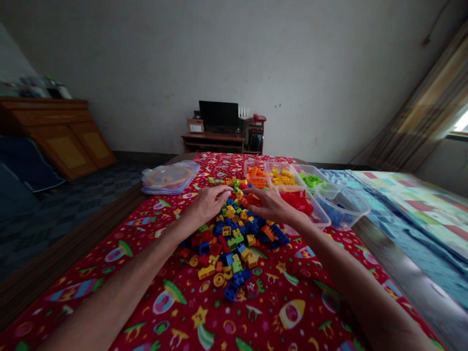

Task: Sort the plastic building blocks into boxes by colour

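Note:
A heap of mixed toy building bricks (234, 239) in blue, yellow, red, orange and green lies on the red patterned tablecloth (252, 321). My left hand (211, 201) is over the far left part of the heap, its thumb and fingers close together. Whatever may be between its fingertips is too small to make out. Opposite it, my right hand (269, 204) reaches in from the right with fingers stretched and thumb apart. Orange bricks (252, 199) show between that thumb and the fingers; I see no firm grip on them.
Clear trays hold orange bricks (256, 176), yellow bricks (283, 176), green bricks (310, 180) and red bricks (298, 201). Right of them stands a round clear tub (353, 207) with blue bricks. Stacked plastic lids (170, 176) lie at the left edge. A bed (413, 209) adjoins the right.

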Tool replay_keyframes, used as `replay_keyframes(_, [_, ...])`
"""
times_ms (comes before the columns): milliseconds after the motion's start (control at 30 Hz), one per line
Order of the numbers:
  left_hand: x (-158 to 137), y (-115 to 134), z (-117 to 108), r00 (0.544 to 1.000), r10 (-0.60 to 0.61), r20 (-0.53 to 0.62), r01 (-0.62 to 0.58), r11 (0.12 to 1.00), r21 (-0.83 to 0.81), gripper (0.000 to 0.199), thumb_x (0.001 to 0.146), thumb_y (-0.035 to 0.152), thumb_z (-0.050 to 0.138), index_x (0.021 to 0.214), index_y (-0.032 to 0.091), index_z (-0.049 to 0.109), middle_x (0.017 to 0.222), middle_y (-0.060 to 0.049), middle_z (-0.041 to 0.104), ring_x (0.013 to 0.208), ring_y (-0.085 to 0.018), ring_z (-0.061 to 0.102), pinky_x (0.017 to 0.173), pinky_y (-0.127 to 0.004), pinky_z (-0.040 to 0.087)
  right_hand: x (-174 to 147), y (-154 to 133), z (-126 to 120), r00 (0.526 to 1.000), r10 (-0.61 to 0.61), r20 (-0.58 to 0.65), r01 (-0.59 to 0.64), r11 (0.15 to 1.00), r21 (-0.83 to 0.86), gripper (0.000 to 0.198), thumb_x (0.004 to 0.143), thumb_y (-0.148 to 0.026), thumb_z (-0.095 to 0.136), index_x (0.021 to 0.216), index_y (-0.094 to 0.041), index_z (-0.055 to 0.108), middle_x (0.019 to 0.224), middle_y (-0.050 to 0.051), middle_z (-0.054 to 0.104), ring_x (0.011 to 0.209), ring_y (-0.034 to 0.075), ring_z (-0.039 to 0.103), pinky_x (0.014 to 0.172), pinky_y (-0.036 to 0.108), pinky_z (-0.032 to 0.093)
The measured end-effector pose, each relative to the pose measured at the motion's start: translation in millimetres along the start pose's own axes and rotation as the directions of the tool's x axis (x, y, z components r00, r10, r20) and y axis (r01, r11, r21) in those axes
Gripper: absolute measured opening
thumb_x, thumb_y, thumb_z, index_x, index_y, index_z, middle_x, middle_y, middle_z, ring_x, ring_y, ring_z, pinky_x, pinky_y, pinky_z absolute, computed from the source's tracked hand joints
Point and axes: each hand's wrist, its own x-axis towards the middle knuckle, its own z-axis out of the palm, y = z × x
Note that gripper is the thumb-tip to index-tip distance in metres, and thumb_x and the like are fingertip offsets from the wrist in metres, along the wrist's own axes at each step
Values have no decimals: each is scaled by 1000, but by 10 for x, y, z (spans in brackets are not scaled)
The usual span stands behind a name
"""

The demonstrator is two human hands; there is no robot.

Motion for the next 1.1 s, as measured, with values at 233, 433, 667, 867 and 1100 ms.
replay_keyframes(233, [12, -109, -11, 1000, -15, -1, 15, 997, 73, 34, 88, 31, 43, 102, 17, 71, 92, -6, 75, 84, -21, 69, 84, -32, 52, 464, 282, -353, 984, 98, -150, -127, 971, -201, 49, 84, -20, 53, 131, -10, 53, 103, 14, 68, 89, 21, 60, 79, 30, 41])
replay_keyframes(433, [10, -202, 64, 997, 44, 60, -51, 989, 136, 33, 86, 28, 43, 99, 20, 72, 100, -5, 74, 92, -21, 68, 90, -33, 50, 908, 536, -453, 942, 177, -287, -253, 934, -254, 58, 90, -25, 47, 141, 0, 37, 110, 22, 65, 98, 25, 58, 83, 32, 40])
replay_keyframes(667, [25, -368, 87, 995, 61, 75, -74, 981, 181, 32, 86, 27, 43, 101, 19, 70, 105, -8, 72, 99, -23, 65, 94, -36, 48, 473, 276, -69, 981, 110, -159, -131, 984, -123, 29, 89, -21, 47, 110, -13, 65, 84, 9, 69, 74, 15, 59, 68, 25, 39])
replay_keyframes(867, [1, -513, 198, 984, 77, 160, -109, 974, 201, 30, 81, 25, 49, 103, 16, 68, 107, -11, 69, 101, -24, 63, 93, -38, 49, 276, 146, 83, 989, 139, 55, -124, 967, -221, 21, 82, -10, 47, 80, -14, 67, 70, 5, 63, 61, 11, 48, 58, 25, 30])
replay_keyframes(1100, [-1, -501, 175, 988, 63, 143, -95, 969, 230, 25, 79, 23, 53, 96, 18, 70, 95, -8, 67, 91, -22, 64, 84, -34, 52, 256, -51, 130, 993, 53, 103, -31, 978, -208, 25, 85, -12, 47, 95, -17, 68, 79, 6, 66, 66, 11, 52, 58, 24, 28])
